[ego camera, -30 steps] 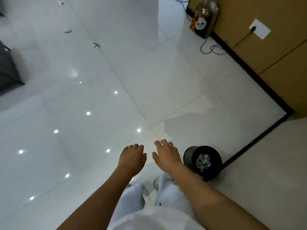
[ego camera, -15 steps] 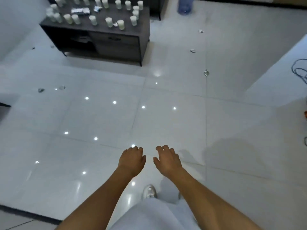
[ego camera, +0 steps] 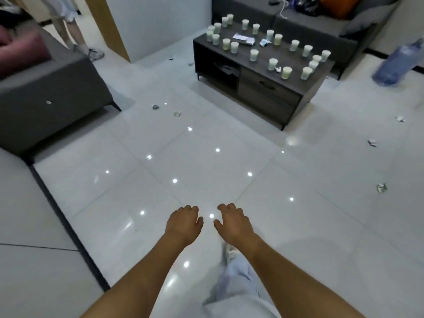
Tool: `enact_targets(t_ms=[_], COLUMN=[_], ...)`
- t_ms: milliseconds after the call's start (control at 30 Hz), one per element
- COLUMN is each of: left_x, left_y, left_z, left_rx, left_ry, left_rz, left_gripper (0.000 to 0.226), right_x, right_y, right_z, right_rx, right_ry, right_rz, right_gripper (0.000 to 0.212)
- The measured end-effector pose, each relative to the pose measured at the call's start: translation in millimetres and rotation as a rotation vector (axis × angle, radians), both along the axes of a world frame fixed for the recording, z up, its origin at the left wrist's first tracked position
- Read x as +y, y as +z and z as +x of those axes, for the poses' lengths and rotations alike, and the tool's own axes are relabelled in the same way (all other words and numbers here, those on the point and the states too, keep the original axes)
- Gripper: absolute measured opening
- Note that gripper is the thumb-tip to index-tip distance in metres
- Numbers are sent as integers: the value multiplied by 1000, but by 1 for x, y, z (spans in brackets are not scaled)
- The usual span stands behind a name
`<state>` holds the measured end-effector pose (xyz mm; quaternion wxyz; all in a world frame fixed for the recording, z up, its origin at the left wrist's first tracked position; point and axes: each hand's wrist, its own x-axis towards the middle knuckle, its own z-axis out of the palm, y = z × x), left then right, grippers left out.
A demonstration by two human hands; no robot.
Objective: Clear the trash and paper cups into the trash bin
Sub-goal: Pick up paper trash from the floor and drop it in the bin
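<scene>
My left hand [ego camera: 183, 222] and my right hand [ego camera: 232, 222] hang side by side, palms down, over the glossy white floor, fingers loosely curled and holding nothing. Several paper cups [ego camera: 253, 55] stand on a dark low table [ego camera: 268, 88] far ahead, with a flat paper [ego camera: 243, 39] and a crumpled scrap [ego camera: 265, 43] among them. Crumpled trash lies on the floor: one piece [ego camera: 381, 187] to the right, another [ego camera: 372, 142] beyond it, a third [ego camera: 400, 118] farther back, and two pieces [ego camera: 156, 107] [ego camera: 177, 114] left of the table. The trash bin is out of view.
A grey sofa [ego camera: 50, 95] with a pink cushion stands at the left. Another person's legs [ego camera: 68, 26] are at the top left by a doorway. A second sofa [ego camera: 321, 21] lies behind the table. A blue water bottle [ego camera: 397, 65] stands at the right. My leg and shoe [ego camera: 231, 255] are below.
My view has swung left, away from the black bin and the wall, then on to the table with cups and the sofa. Both hands stayed empty in front of me.
</scene>
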<state>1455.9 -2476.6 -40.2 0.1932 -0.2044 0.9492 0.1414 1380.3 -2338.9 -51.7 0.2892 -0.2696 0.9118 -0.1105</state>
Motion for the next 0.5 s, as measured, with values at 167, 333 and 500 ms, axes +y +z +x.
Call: enact_targets(t_ms=[167, 333, 500], left_x=[-34, -69, -121], left_y=[-1, 5, 4], left_z=[-72, -138, -180], left_rx=[13, 44, 33], left_ry=[119, 228, 318], left_rz=[13, 35, 59], left_gripper=[42, 42, 41], right_x=[-37, -72, -131], right_y=[2, 2, -4], right_z=[-87, -169, -221], right_rx=[-7, -14, -52], right_ry=[110, 178, 251], right_rz=[14, 44, 70], right_gripper=[48, 47, 49])
